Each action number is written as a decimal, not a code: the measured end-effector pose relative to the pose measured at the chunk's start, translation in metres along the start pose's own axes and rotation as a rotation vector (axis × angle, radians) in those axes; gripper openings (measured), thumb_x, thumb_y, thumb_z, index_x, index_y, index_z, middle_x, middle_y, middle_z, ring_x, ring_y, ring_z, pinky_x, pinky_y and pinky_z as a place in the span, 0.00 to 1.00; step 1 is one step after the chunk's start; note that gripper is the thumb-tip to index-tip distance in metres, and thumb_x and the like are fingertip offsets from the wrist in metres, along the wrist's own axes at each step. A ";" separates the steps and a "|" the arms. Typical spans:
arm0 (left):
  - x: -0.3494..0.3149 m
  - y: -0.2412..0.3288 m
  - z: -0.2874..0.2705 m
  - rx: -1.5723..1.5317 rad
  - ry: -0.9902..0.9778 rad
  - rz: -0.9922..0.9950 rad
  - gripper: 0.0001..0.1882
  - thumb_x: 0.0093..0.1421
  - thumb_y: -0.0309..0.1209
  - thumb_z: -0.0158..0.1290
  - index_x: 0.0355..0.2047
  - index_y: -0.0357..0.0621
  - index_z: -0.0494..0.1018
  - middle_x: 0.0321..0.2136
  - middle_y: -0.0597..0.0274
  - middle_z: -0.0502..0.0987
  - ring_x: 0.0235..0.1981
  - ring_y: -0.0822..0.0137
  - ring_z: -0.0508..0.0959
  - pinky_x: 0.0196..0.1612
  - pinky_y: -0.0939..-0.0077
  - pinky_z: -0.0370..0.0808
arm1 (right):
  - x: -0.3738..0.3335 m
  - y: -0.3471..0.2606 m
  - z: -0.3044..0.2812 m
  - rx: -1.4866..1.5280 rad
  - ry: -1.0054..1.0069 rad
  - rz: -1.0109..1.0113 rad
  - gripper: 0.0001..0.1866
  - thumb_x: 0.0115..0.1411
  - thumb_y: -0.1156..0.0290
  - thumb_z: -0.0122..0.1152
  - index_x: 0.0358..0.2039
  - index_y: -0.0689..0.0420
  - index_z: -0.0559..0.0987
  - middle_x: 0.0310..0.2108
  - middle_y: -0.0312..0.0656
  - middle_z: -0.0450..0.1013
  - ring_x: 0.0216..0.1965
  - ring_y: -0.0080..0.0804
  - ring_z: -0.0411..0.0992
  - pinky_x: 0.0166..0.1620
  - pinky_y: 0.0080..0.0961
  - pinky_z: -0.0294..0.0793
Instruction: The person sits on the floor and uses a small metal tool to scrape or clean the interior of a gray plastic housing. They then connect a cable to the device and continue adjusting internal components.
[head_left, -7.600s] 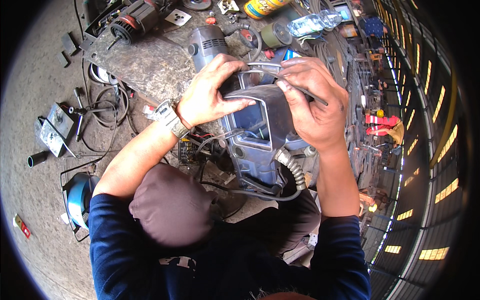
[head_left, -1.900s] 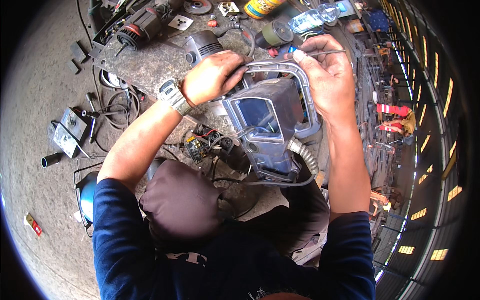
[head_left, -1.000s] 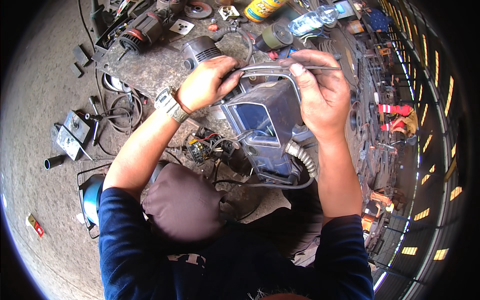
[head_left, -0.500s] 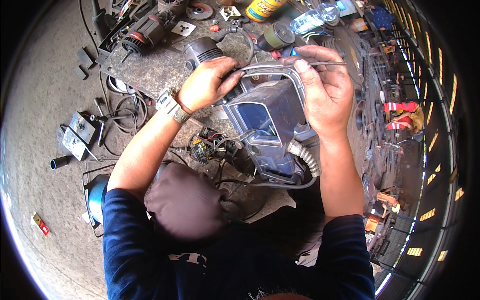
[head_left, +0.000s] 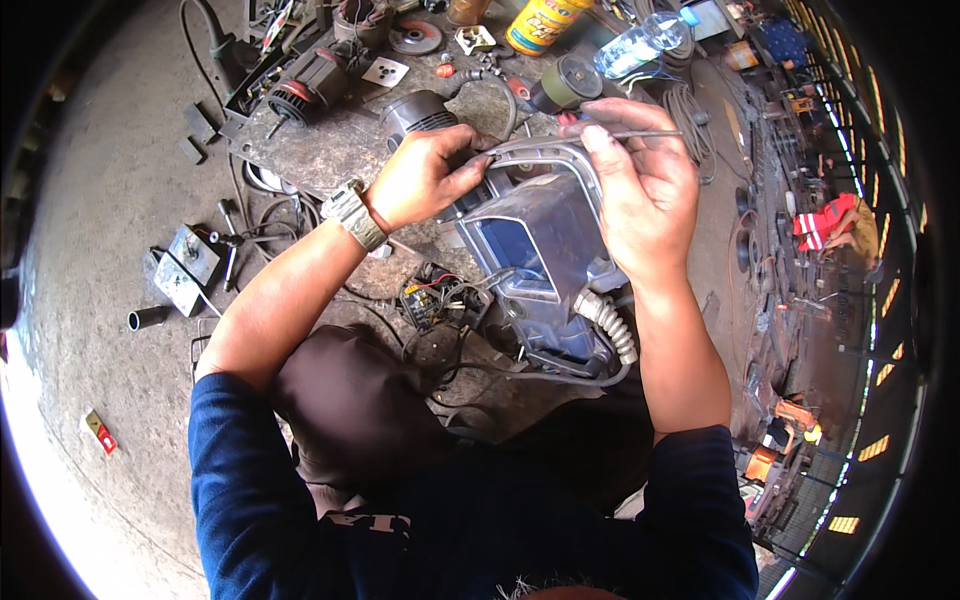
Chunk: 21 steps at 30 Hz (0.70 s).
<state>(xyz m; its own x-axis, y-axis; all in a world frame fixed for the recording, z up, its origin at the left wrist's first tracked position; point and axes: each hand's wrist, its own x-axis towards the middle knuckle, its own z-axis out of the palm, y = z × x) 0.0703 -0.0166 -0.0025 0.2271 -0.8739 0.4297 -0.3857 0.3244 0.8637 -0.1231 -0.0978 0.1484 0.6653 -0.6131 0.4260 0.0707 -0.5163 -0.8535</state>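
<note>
A grey housing (head_left: 575, 225) with a raised rim and a window-like opening stands tilted in front of me. My left hand (head_left: 432, 178) is closed on the left end of its far rim, thumb and fingers pinching the edge. At the rim's right corner, my right hand (head_left: 645, 190) is closed around a thin dark rod (head_left: 655, 133), held between thumb and fingers. The rod's inner end is hidden by the fingers. A ribbed grey hose (head_left: 605, 322) and a cable come off the housing's lower right. Beside it on the left lies a circuit board with wires (head_left: 430, 300).
A grey motor-like part (head_left: 415, 115) sits beyond my left hand. Farther off are an opened power tool (head_left: 305, 85), a yellow container (head_left: 540, 25), a dark green can (head_left: 568, 82) and a water bottle (head_left: 640, 45). Cables and a black tube (head_left: 148, 318) lie at left. Another person (head_left: 840, 225) is far right.
The view has shifted, so the background sits farther right. Both hands stay at the rim. The rod slants slightly differently, and the right hand is a little lower and farther left.
</note>
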 end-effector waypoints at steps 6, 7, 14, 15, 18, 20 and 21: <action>-0.001 0.023 -0.004 0.152 0.034 -0.156 0.15 0.67 0.35 0.62 0.45 0.35 0.81 0.29 0.44 0.84 0.27 0.51 0.85 0.34 0.62 0.80 | 0.003 0.009 -0.002 0.015 0.033 -0.009 0.09 0.70 0.79 0.63 0.50 0.60 0.81 0.36 0.31 0.80 0.35 0.11 0.73 0.38 0.14 0.73; -0.004 0.016 0.002 0.169 0.072 -0.195 0.15 0.67 0.36 0.62 0.45 0.35 0.81 0.30 0.43 0.84 0.29 0.50 0.86 0.35 0.61 0.81 | 0.005 0.014 -0.001 0.002 0.060 0.004 0.09 0.70 0.78 0.64 0.49 0.59 0.82 0.35 0.30 0.80 0.33 0.11 0.72 0.37 0.15 0.73; -0.030 0.065 0.043 -0.115 0.418 -0.629 0.15 0.69 0.34 0.59 0.47 0.32 0.84 0.33 0.50 0.87 0.33 0.64 0.84 0.41 0.68 0.79 | 0.009 0.019 -0.006 -0.037 0.095 -0.020 0.07 0.69 0.75 0.66 0.47 0.59 0.83 0.33 0.31 0.80 0.32 0.13 0.72 0.37 0.17 0.73; -0.030 0.069 0.049 -0.235 0.479 -0.624 0.15 0.70 0.32 0.58 0.48 0.32 0.83 0.32 0.55 0.86 0.31 0.68 0.81 0.38 0.71 0.77 | 0.009 0.019 -0.005 -0.037 0.098 -0.027 0.07 0.69 0.75 0.66 0.46 0.59 0.83 0.32 0.31 0.80 0.31 0.13 0.72 0.36 0.17 0.73; -0.028 0.078 0.060 -0.371 0.607 -0.626 0.14 0.71 0.29 0.56 0.51 0.33 0.83 0.30 0.64 0.83 0.28 0.76 0.76 0.34 0.77 0.73 | 0.010 0.016 0.000 -0.043 0.107 -0.025 0.06 0.69 0.75 0.66 0.45 0.58 0.83 0.30 0.31 0.80 0.29 0.13 0.72 0.35 0.18 0.73; -0.029 0.078 0.064 -0.373 0.648 -0.624 0.14 0.72 0.28 0.56 0.51 0.33 0.83 0.30 0.66 0.82 0.28 0.77 0.75 0.33 0.78 0.72 | 0.010 0.013 0.001 -0.052 0.102 0.002 0.06 0.68 0.74 0.67 0.44 0.58 0.84 0.28 0.30 0.80 0.28 0.14 0.72 0.34 0.19 0.73; -0.031 0.074 0.064 -0.367 0.661 -0.617 0.14 0.71 0.28 0.56 0.51 0.33 0.83 0.30 0.65 0.82 0.28 0.77 0.75 0.33 0.78 0.72 | 0.012 0.018 0.003 -0.043 0.092 -0.014 0.06 0.68 0.73 0.67 0.44 0.57 0.84 0.26 0.30 0.79 0.27 0.14 0.72 0.33 0.20 0.73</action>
<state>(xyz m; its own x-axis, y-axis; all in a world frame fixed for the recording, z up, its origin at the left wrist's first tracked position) -0.0227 0.0107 0.0310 0.7948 -0.5851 -0.1610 0.2461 0.0683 0.9668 -0.1122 -0.1125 0.1374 0.5929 -0.6572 0.4654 0.0463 -0.5491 -0.8344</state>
